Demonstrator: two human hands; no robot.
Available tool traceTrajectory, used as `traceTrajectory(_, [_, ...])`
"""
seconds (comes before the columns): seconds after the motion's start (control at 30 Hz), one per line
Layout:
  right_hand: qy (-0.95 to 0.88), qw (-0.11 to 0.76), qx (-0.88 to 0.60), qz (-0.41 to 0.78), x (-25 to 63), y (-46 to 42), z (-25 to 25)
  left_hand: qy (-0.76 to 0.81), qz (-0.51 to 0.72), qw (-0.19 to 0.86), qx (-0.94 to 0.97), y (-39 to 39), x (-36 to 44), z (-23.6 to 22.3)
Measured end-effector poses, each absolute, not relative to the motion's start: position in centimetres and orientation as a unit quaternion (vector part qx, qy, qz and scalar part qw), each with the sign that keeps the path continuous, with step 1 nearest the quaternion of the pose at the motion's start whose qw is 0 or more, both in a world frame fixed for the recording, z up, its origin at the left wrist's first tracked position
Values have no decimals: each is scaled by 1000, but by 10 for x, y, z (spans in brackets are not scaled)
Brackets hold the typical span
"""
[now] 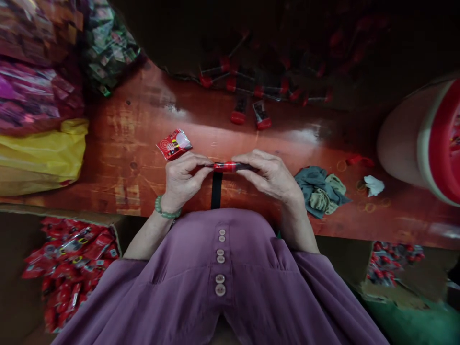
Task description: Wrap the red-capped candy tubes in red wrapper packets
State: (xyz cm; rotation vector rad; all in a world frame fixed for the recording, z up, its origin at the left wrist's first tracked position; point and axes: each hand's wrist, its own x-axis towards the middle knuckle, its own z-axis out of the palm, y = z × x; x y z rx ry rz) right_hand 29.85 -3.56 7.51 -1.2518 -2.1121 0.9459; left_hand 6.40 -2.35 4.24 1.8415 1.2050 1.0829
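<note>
Level between both hands is a slim dark tube-like item with a red printed band (224,166) round its middle. My left hand (185,177), with a green bead bracelet at the wrist, pinches its left end. Thumb and fingers of my right hand (268,175) close on the dark right end. A flat red printed packet (175,143) lies on the table just beyond my left hand. Below the held item, a black strip (216,190) runs toward my body. To the right of my right hand sits a crumpled grey-green cloth (318,191).
On the wooden table (143,110), small red-capped containers (261,115) lie before a dark open box. A red-rimmed bucket (406,134) stands right; filled bags (32,91) and a yellow bag (43,158) stand left. Red packets (75,258) fill a carton lower left.
</note>
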Motion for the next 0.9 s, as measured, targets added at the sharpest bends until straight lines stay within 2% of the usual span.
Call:
traceTrajectory(0.13, [-771, 203, -460, 390, 299, -32, 74, 471, 361, 375, 712, -25, 64, 40])
traceTrajectory(0.33, [-741, 196, -448, 461, 300, -27, 69, 484, 256, 583, 600, -26, 63, 35])
traceTrajectory(0.43, [-743, 173, -441, 473, 298, -26, 68, 464, 225, 649, 559, -26, 65, 35])
traceTrajectory(0.77, [-779, 104, -411, 463, 293, -18, 73, 458, 229, 693, 508, -26, 77, 34])
traceTrajectory(0.9, [-761, 141, -371, 513, 293, -13, 67, 433, 226, 718, 496, -18, 75, 36])
